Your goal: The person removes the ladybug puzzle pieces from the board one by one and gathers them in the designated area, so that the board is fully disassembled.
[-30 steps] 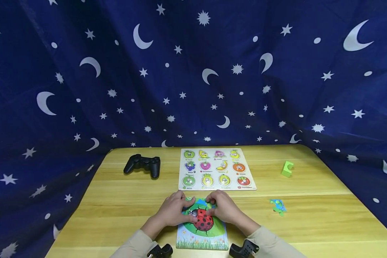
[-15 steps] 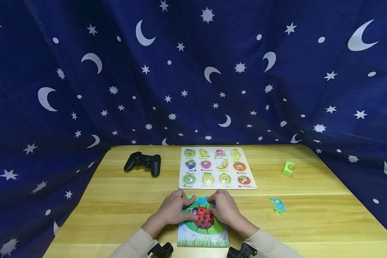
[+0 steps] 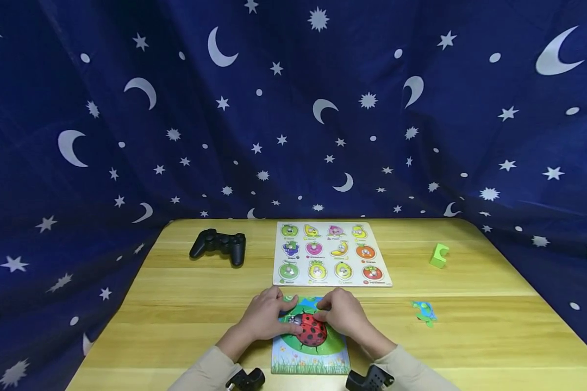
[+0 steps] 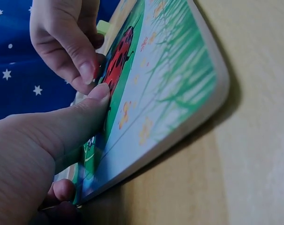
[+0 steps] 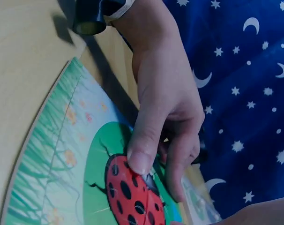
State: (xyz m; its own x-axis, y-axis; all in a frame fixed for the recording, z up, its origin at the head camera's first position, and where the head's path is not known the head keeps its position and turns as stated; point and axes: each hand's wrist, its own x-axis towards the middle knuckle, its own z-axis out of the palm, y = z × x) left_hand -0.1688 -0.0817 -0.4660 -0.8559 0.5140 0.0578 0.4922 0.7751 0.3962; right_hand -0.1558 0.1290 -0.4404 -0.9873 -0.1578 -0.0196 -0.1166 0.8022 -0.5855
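A ladybug jigsaw puzzle point(image 3: 313, 363) lies flat on the table before me, with a red, black-spotted ladybug point(image 3: 312, 332) on a green leaf. My left hand point(image 3: 264, 317) rests at its left side; in the left wrist view the thumb point(image 4: 100, 92) lies on the picture while other fingers stay by the edge. From the right, my right hand point(image 3: 344, 312) reaches over the upper part. Its thumb point(image 5: 140, 161) touches the ladybug's shell in the right wrist view, and the index finger points down near the far edge. The hands partly cover the puzzle's upper corners.
Behind the puzzle lies a white fruit peg board point(image 3: 331, 253). A black game controller point(image 3: 218, 247) is at the back left. To the right are a turtle-shaped blue and green puzzle point(image 3: 424, 313) and a light green block point(image 3: 439, 255). A starry blue curtain point(image 3: 293, 108) hangs behind.
Both hands stay on the puzzle with only slight finger shifts. The right index finger has moved a little over the upper right part. The whole view has shifted slightly.
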